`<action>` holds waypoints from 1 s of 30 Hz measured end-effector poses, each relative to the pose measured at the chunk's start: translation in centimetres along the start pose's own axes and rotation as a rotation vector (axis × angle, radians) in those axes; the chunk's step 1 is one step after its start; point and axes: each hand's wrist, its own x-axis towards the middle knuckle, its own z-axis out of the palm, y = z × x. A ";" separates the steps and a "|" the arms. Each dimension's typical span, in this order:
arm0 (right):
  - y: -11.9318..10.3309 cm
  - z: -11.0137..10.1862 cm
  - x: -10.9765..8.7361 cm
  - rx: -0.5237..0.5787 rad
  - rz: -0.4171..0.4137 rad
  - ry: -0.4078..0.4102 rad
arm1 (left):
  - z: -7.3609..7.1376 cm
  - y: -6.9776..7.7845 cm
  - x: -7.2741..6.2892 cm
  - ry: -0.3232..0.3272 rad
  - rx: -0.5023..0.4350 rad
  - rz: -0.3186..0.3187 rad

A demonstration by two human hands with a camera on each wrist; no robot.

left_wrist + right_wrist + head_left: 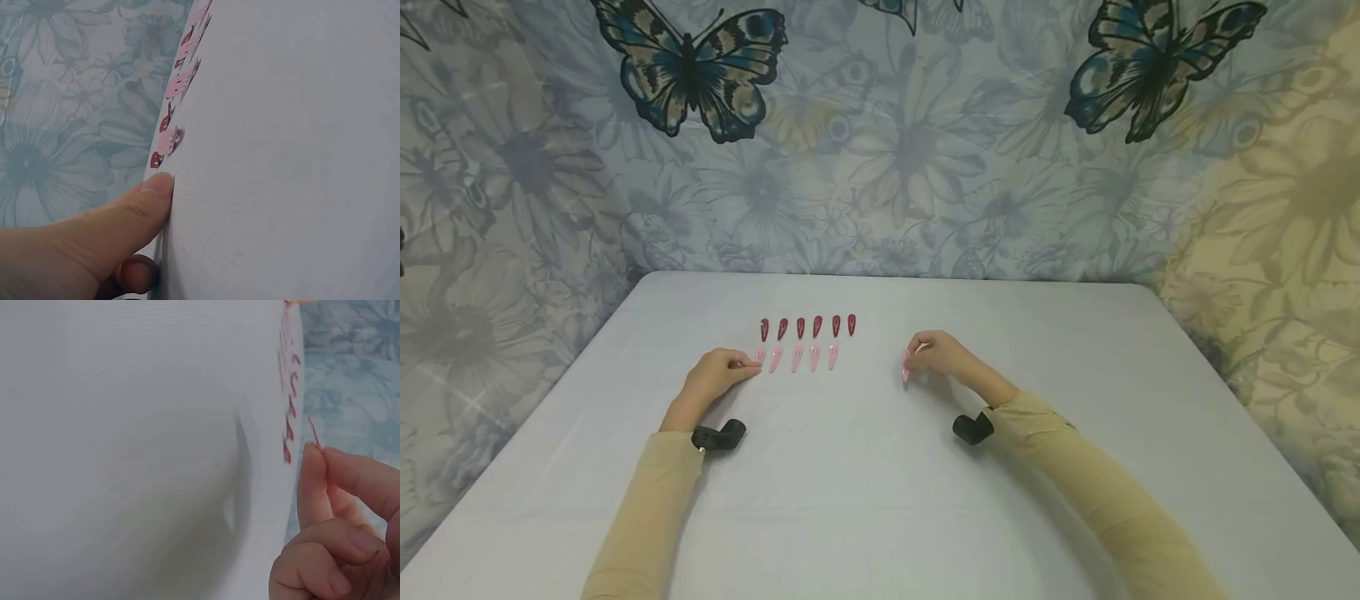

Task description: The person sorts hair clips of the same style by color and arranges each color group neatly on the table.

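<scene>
A pink snap hair clip is pinched between the thumb and fingertips of my right hand, held up over the table to the right of the rows. In the right wrist view that hair clip appears edge-on as a thin strip. My left hand rests at the left end of the pink row, fingertips right at the lower end of the leftmost pink clip. Several pink clips make up this front row. Behind them, several dark red clips form a second row.
All the clips lie on a white table with its far edge against a wall covering patterned with flowers and butterflies. Each wrist wears a black camera.
</scene>
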 end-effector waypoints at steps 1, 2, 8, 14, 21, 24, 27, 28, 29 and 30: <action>-0.2 0.1 0.3 0.014 0.005 0.008 | 0.0 0.0 0.0 0.001 -0.002 0.001; -0.4 0.3 0.6 0.029 0.010 0.017 | 0.0 0.0 -0.1 0.001 -0.003 0.006; -0.9 1.4 2.3 0.022 -0.029 0.067 | 0.0 -0.3 -0.2 0.015 0.004 0.001; -1.0 2.5 3.3 -0.040 -0.046 0.127 | 0.0 -0.6 -0.1 0.046 0.000 0.008; -1.8 4.0 4.1 -0.059 -0.052 0.102 | 0.2 -0.8 0.1 0.052 -0.002 -0.001; -2.2 4.4 4.6 -0.044 -0.044 0.106 | 0.2 -0.8 0.2 0.052 -0.009 0.000; -2.6 4.9 5.2 -0.014 -0.053 0.127 | 0.2 -0.8 0.2 0.053 -0.014 -0.006; -2.7 5.1 5.4 0.000 -0.057 0.133 | 0.2 -0.8 0.1 0.052 -0.015 -0.008; -2.7 5.3 5.6 0.011 -0.059 0.137 | 0.2 -0.8 0.1 0.052 -0.014 -0.009; -2.7 5.5 5.8 0.018 -0.062 0.140 | 0.2 -0.9 0.0 0.051 -0.013 -0.011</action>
